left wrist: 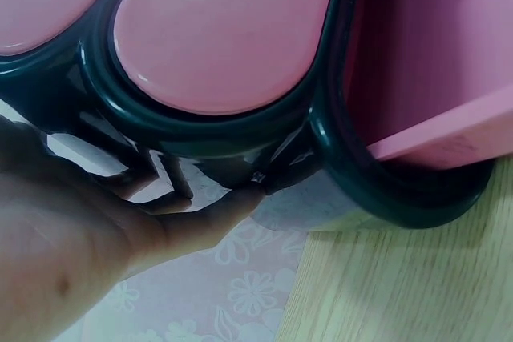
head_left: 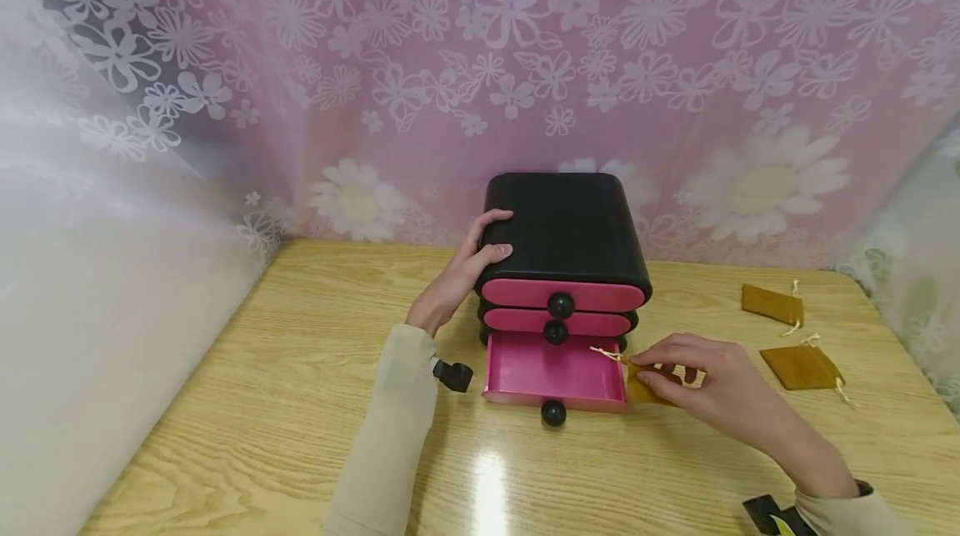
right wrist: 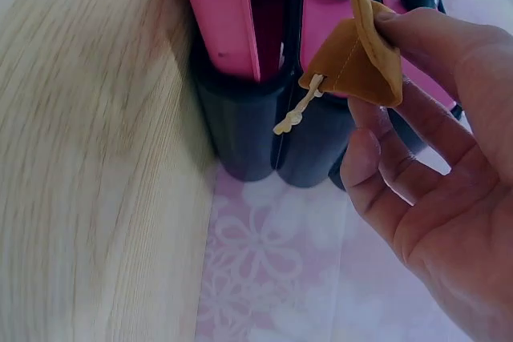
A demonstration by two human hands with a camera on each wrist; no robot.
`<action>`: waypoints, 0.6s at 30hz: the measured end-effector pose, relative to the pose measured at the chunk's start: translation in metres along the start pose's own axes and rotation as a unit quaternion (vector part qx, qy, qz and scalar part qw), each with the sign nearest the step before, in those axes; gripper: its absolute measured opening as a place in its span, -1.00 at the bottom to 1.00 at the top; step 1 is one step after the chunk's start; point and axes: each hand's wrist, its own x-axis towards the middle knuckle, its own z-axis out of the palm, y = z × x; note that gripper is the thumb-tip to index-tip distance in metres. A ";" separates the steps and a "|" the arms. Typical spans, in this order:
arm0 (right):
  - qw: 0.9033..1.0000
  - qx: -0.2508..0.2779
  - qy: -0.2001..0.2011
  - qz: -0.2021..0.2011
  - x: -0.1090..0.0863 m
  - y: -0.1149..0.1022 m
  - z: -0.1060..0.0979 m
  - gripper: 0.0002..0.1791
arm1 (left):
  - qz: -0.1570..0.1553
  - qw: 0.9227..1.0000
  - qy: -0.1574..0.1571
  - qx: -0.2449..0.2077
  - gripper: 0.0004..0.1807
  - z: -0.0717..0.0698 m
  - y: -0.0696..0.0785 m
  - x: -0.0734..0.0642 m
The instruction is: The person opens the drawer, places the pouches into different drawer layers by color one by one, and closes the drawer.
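Note:
A small black chest of drawers (head_left: 558, 219) with pink fronts stands on the table. Its bottom drawer (head_left: 551, 369) is pulled out, and nothing shows inside it; the two drawers above are closed. My left hand (head_left: 459, 278) rests on the chest's left side, fingertips on the top edge; in the left wrist view its fingers (left wrist: 216, 218) lie against the dark side wall. Beside the open drawer's right wall, my right hand (head_left: 712, 378) pinches a mustard-brown drawstring pouch (right wrist: 353, 62) between thumb and fingers. The pouch's pale cord reaches over the drawer's edge.
Two more brown drawstring pouches lie on the table at the right, the farther pouch (head_left: 771, 303) and the nearer pouch (head_left: 802, 368). A pink flowered curtain (head_left: 450, 86) hangs behind the wooden table (head_left: 300, 369). Black straps with mounts are on both wrists.

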 end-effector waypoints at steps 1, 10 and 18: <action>1.000 0.002 -0.002 -0.002 0.002 -0.001 0.002 -0.51 | 0.000 1.000 0.000 0.000 -0.48 0.000 0.000 0.000; 1.000 0.021 -0.002 -0.012 0.012 -0.003 0.011 -0.55 | 0.003 1.000 -0.004 -0.003 -0.48 0.000 -0.001 0.000; 1.000 0.017 -0.015 -0.004 0.018 -0.002 0.015 -0.59 | 0.005 1.000 -0.003 0.002 -0.48 -0.001 -0.002 0.000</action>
